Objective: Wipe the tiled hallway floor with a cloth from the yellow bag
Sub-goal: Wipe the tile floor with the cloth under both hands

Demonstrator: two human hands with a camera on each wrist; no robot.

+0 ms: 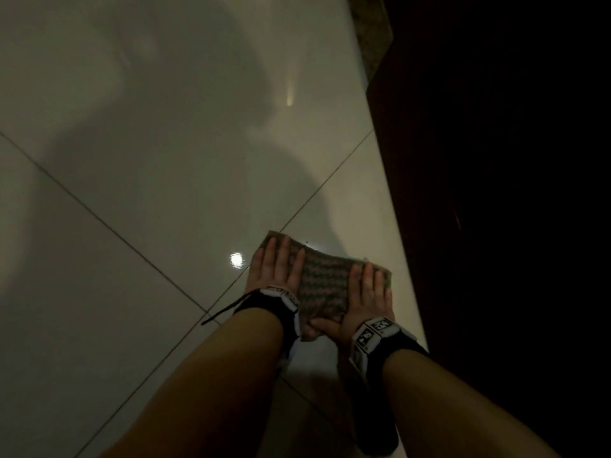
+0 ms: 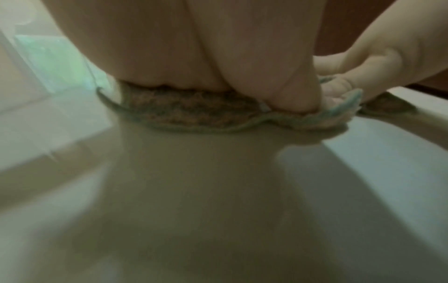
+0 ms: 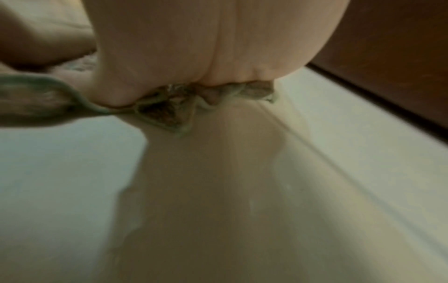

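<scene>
A patterned brown-and-green cloth (image 1: pixel 325 282) lies flat on the glossy white tiled floor (image 1: pixel 148 166), close to the right-hand edge. My left hand (image 1: pixel 277 269) presses on its left part with straight fingers. My right hand (image 1: pixel 368 292) presses on its right part the same way, and the two thumbs meet at the cloth's near edge. In the left wrist view the left hand (image 2: pixel 194 47) bears down on the cloth (image 2: pixel 184 111), whose green hem curls up by the thumb. The right wrist view shows the right hand (image 3: pixel 206 42) on the bunched cloth (image 3: pixel 164 109). No yellow bag is in view.
Dark wooden furniture or a door (image 1: pixel 479 160) runs along the right side, a short way from the cloth. A speckled mat (image 1: pixel 367 31) lies at the top right. Grey grout lines (image 1: pixel 99 219) cross the floor, and open tile stretches ahead and to the left.
</scene>
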